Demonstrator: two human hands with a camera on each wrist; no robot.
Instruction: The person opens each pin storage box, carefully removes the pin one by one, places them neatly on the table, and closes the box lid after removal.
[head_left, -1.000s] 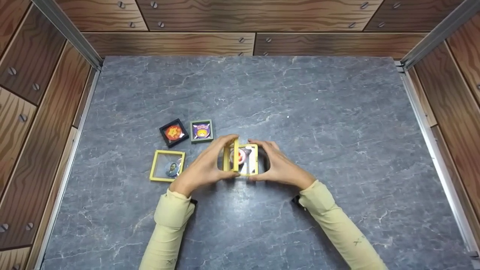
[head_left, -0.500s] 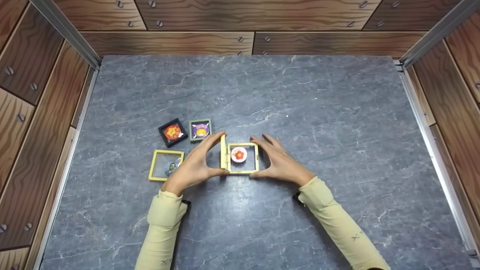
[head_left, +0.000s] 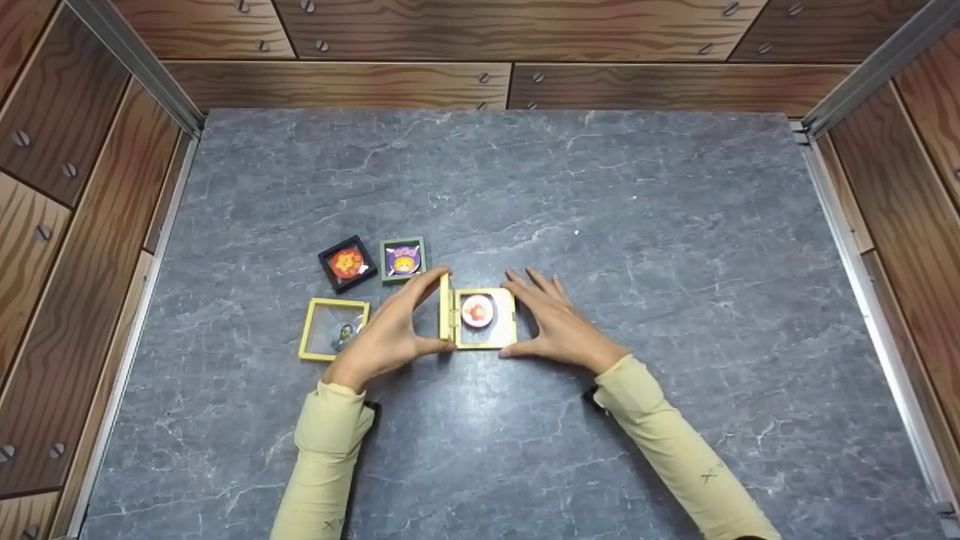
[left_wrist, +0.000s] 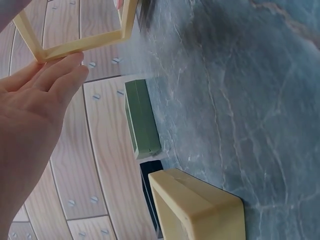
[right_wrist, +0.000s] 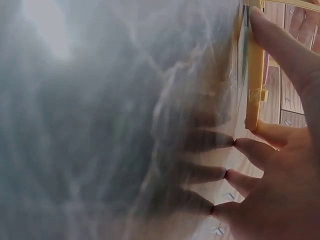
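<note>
A yellow hinged display frame [head_left: 486, 347] stands opened on the table, its lid [head_left: 445, 307] raised nearly upright at the left. My left hand [head_left: 390, 326] grips that lid between thumb and fingers at its far and near ends; the left wrist view shows fingertips against the yellow rim [left_wrist: 82, 45]. My right hand [head_left: 566, 330] holds the right side of the base by its far and near corners, thumb and index finger on the yellow edge [right_wrist: 255, 85]. Its other fingertips touch the table. On the clear film in the base lies a round white badge [head_left: 478, 310] with a red flower.
Left of my hands sit a black frame [head_left: 347, 264] with an orange badge, a green frame [head_left: 403, 260] with a purple badge, and a yellow frame [head_left: 334, 330] with a blue badge. Wood-patterned walls [head_left: 510, 84] border the grey marbled table [head_left: 675, 225].
The lid has swung left from over the base to nearly upright, and my left hand has moved left with it. The flower badge now shows whole. My right hand stays at the base.
</note>
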